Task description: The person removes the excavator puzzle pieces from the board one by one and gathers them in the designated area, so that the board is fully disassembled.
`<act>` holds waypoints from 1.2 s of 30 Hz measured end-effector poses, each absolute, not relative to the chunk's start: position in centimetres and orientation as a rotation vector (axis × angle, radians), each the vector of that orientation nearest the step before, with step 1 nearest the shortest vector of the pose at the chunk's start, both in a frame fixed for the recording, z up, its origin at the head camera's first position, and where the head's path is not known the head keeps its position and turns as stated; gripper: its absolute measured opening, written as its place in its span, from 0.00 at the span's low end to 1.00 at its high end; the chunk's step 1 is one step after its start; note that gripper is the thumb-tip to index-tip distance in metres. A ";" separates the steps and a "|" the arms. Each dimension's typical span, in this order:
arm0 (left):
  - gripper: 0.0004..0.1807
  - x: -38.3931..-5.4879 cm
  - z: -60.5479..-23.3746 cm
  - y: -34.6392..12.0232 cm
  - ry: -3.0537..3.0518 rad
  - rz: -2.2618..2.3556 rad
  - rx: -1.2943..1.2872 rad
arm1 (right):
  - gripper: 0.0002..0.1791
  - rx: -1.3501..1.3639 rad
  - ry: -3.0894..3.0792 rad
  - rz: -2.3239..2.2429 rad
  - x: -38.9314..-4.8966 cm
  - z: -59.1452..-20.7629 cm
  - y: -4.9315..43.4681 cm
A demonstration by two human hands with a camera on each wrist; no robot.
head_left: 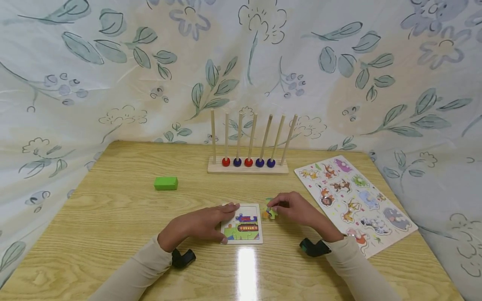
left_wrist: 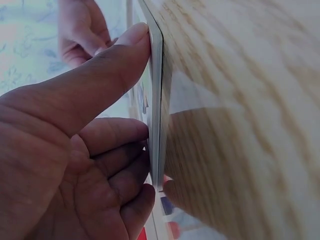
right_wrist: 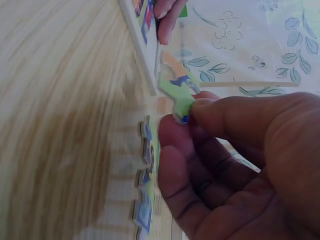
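Note:
A small square jigsaw puzzle board (head_left: 242, 241) with a white frame lies on the table, partly filled with pieces showing a tracked vehicle. My left hand (head_left: 199, 223) rests on its left side; in the left wrist view the thumb and fingertips touch the board without curling round it. To the right of the board, my right hand (head_left: 297, 209) pinches a green, orange and blue jigsaw piece (right_wrist: 177, 92) between thumb and fingers, close to the frame's edge. Several loose jigsaw pieces (right_wrist: 144, 195) lie on the table near that hand, mostly covered by it in the head view.
A wooden peg rack (head_left: 248, 168) with red and blue beads stands at the back. A green block (head_left: 166, 183) lies at the left. An animal knob puzzle board (head_left: 355, 200) lies at the right. A floral cloth (head_left: 241, 62) hangs behind the table (head_left: 124, 217).

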State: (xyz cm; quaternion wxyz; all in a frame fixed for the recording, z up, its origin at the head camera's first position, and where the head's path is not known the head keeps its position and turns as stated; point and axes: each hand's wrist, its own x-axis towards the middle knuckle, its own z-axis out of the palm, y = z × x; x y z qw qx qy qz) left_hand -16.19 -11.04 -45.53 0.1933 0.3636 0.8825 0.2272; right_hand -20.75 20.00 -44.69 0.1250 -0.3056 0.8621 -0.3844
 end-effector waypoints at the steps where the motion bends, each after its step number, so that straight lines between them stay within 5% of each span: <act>1: 0.47 -16.2 -45.5 -11.0 2.477 0.635 1.024 | 0.09 -0.891 2.510 -1.111 -20.8 -44.7 20.1; 36: 0.46 -16.3 -45.3 -11.2 2.480 0.613 1.042 | 0.09 -0.970 2.518 -1.011 -20.9 -44.7 20.7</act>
